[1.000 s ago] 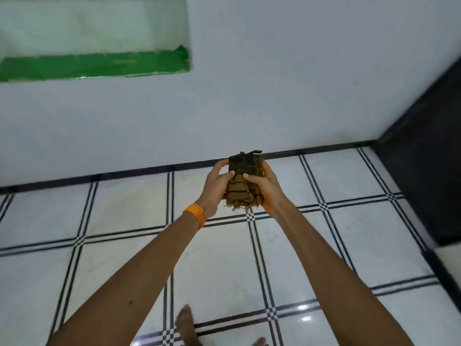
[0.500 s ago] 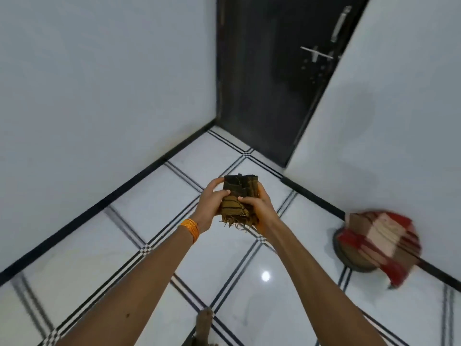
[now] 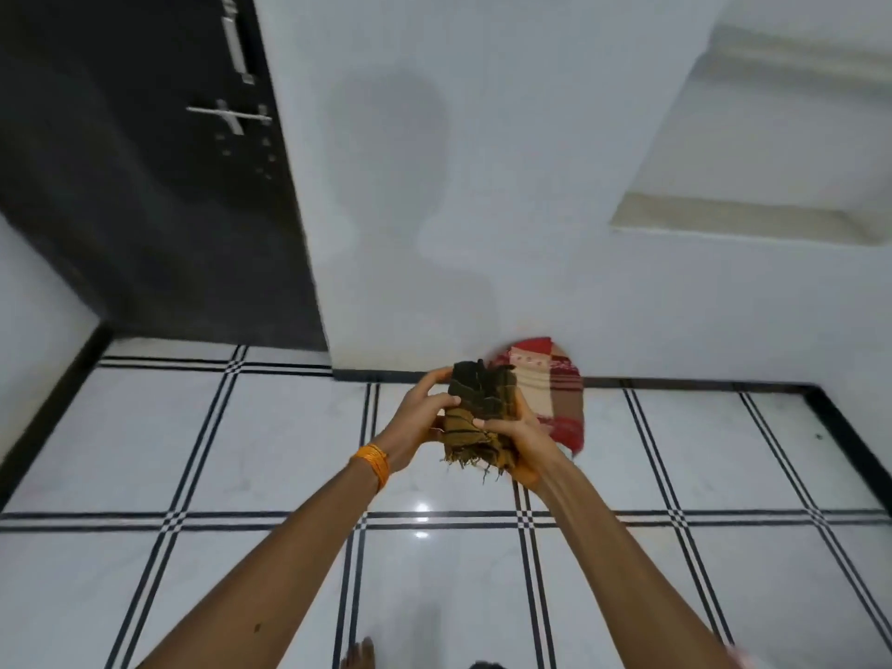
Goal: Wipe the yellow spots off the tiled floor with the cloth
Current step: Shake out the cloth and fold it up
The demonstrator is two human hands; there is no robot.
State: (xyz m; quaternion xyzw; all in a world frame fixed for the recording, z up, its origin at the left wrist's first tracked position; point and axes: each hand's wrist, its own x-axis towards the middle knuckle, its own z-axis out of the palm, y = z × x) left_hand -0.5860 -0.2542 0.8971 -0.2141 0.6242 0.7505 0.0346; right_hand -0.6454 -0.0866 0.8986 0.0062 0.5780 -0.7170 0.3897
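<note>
1. Head view: a folded brown, dark-striped cloth (image 3: pixel 475 417) with a frayed fringe is held up in front of the body, well above the tiled floor (image 3: pixel 241 451).
2. It is gripped from both sides. The left hand (image 3: pixel 420 417) is curled round its left edge, and the right hand (image 3: pixel 519 441) is wrapped round its right edge with the thumb laid across the front.
3. No yellow spots can be made out on the white tiles in view. A red patterned round object (image 3: pixel 555 388) is seen at the foot of the far wall, behind the cloth, and a dark door (image 3: pixel 145 185) stands far left.
4. The step in hand is judged to be readying the cloth and searching for the spots; no wiping has begun.
5. Next, the spots must be found, the body lowered, and the cloth pressed to the tile and rubbed.
</note>
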